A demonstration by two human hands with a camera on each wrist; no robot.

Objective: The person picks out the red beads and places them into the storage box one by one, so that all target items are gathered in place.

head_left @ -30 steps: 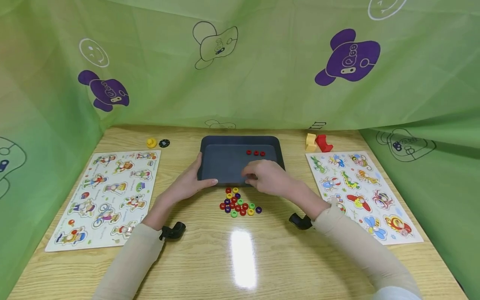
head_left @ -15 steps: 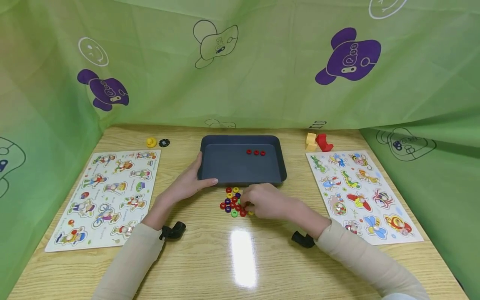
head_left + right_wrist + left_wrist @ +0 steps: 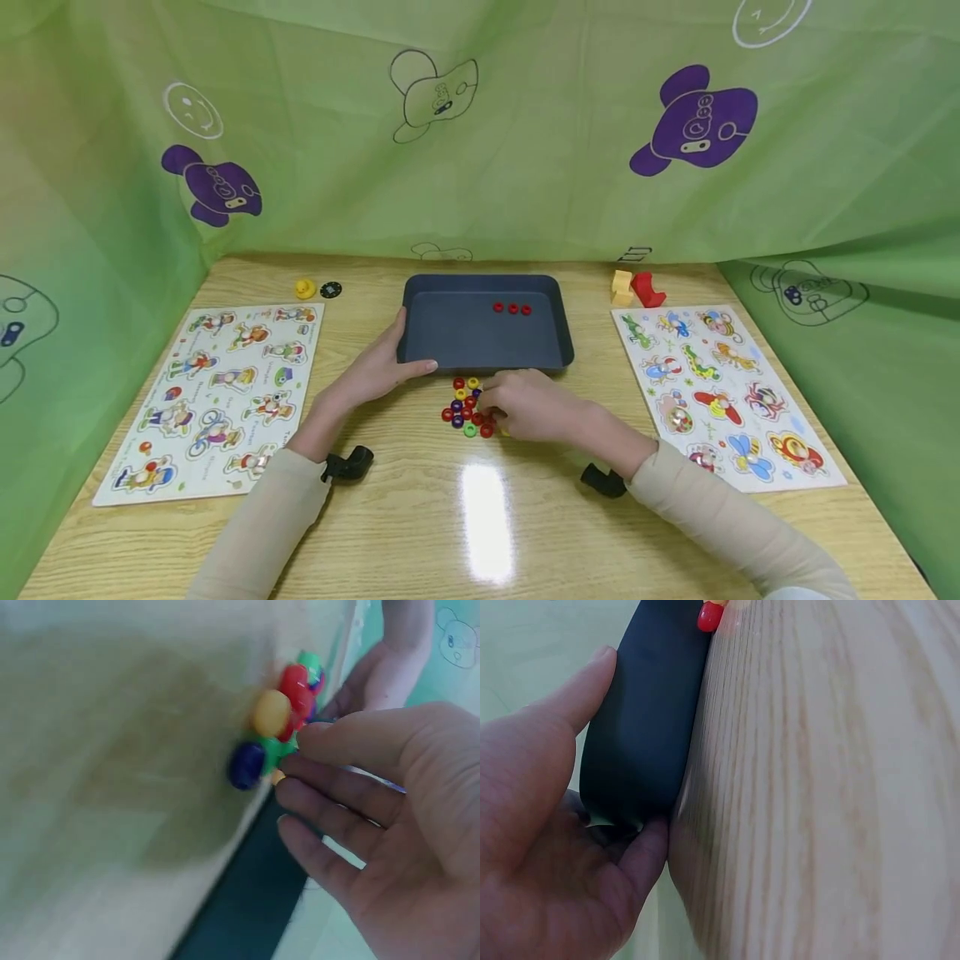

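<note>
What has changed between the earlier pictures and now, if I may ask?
The right hand has come from the near edge of the tray toward the person, to the bead pile; whether it pinches a bead is hidden. The left hand stays at the tray's corner, and three red beads stay inside.

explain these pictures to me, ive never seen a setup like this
There is no machine here: a person works with two bare hands. The wide picture comes from a camera on the head; the two close ones come from cameras on the wrists. On the pale wood-grain table lie, among other things, a dark blue-grey rectangular tray holding three small red rings, a pile of small glossy multicoloured rings, and two white rectangular picture boards. The left hand rests against the tray's near left corner. The right hand is at the pile; whether it pinches a ring is hidden.
</note>
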